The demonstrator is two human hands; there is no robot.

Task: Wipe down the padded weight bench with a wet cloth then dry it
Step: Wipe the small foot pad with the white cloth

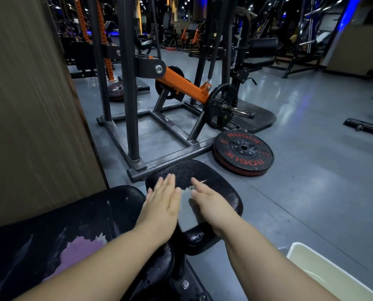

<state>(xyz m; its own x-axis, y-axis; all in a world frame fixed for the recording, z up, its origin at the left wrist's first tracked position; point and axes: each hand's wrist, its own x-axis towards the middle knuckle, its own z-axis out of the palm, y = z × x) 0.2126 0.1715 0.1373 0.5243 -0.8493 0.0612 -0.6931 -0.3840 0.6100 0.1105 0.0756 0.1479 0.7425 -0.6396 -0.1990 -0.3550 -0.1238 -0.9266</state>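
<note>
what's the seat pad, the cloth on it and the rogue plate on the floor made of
Seat pad: likely black vinyl or faux leather, glossy, beaded with water, peeling in spots. Cloth: soft grey fabric, matte; weave too blurred to tell. Rogue plate: probably rubber, matte black, red lettering, metal hub.

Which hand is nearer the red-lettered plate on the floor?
Right. The right hand rests on the pad toward the plate; the left hand is across the cloth, farther off.
</note>
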